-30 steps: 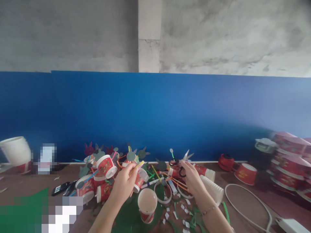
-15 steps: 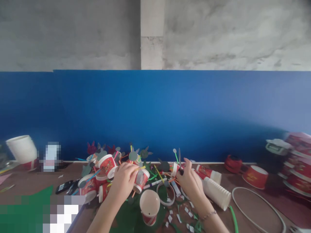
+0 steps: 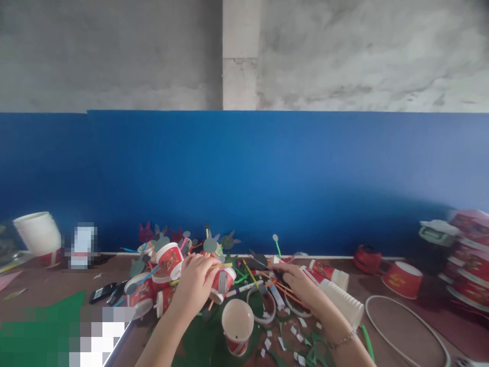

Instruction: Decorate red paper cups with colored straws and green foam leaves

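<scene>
My left hand (image 3: 196,280) is closed round a red and white paper cup (image 3: 223,286), which tips sideways with its printed side showing. A yellow straw (image 3: 221,266) sticks out by my fingers. My right hand (image 3: 296,280) grips scissors (image 3: 260,262), their blades pointing left toward the cup; the handles are mostly hidden by my fingers. Between and below my hands stands an upright paper cup (image 3: 237,321), open side up, with a small dark hole low in its inner wall.
Left of my left hand are piled paper cups (image 3: 170,260) with straws and paper discs. A roll of tape (image 3: 263,315), white paper scraps and green offcuts lie near the middle. Nested cups (image 3: 342,300), a white hoop (image 3: 408,331) and a red tub (image 3: 402,280) lie right. A blue panel stands behind.
My right hand has lowered and turned, swinging the scissors from upright to pointing left. My left hand stays nearly in place with the cup.
</scene>
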`<action>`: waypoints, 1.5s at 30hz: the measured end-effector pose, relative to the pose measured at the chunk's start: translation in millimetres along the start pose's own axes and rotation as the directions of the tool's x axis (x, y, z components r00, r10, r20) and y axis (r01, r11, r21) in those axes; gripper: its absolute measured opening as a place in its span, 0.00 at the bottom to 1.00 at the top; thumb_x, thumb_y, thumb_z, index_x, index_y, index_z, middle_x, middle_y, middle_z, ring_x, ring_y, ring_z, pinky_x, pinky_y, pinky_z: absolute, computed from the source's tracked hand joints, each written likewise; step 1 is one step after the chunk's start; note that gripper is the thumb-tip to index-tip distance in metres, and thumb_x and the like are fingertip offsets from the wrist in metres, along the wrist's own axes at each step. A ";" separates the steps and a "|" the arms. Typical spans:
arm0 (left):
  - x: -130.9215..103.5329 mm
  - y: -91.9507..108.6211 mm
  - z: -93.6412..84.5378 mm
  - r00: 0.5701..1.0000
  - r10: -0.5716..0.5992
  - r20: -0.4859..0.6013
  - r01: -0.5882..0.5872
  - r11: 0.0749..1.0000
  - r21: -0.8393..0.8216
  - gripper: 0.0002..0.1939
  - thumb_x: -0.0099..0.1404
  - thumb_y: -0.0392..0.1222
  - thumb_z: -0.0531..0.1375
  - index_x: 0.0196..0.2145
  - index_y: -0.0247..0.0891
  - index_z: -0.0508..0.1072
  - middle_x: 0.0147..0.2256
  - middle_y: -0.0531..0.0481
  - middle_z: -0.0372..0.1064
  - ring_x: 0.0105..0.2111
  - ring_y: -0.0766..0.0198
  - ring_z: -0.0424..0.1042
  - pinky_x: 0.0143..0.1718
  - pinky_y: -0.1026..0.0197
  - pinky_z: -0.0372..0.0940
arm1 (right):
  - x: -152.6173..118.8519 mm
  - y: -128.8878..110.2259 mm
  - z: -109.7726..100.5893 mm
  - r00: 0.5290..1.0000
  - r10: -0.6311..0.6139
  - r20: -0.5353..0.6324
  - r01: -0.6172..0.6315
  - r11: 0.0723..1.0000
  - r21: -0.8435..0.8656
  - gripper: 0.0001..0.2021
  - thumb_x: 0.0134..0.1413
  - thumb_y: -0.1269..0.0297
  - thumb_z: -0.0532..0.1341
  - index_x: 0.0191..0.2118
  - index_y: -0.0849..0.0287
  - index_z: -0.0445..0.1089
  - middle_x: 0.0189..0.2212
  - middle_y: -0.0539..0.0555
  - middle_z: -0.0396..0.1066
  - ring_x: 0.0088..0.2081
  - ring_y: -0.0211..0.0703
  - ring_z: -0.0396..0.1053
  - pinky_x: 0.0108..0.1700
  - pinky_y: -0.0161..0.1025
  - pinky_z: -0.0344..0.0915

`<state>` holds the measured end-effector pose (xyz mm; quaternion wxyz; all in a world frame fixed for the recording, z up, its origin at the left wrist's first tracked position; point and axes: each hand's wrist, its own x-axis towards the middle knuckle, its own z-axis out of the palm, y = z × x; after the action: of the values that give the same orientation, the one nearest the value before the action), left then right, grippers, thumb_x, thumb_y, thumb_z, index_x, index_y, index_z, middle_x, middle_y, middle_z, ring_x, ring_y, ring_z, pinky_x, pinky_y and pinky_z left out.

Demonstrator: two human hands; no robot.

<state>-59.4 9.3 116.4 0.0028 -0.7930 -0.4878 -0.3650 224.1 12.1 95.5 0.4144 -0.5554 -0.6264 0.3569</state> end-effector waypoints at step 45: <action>-3.7 15.0 7.0 0.976 0.218 -0.012 -0.216 0.974 0.068 0.11 0.66 0.34 0.53 0.35 0.45 0.73 0.33 0.53 0.72 0.41 0.59 0.66 0.57 0.42 0.44 | -25.4 -34.8 31.3 0.952 -0.241 0.188 0.304 0.806 -0.507 0.22 0.39 0.76 0.55 0.43 0.54 0.74 0.40 0.56 0.73 0.44 0.47 0.68 0.47 0.39 0.61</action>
<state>-44.7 1.1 114.4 0.0735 -0.8374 -0.4100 -0.3538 182.6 -17.1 111.3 0.2549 -0.5308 -0.7964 0.1380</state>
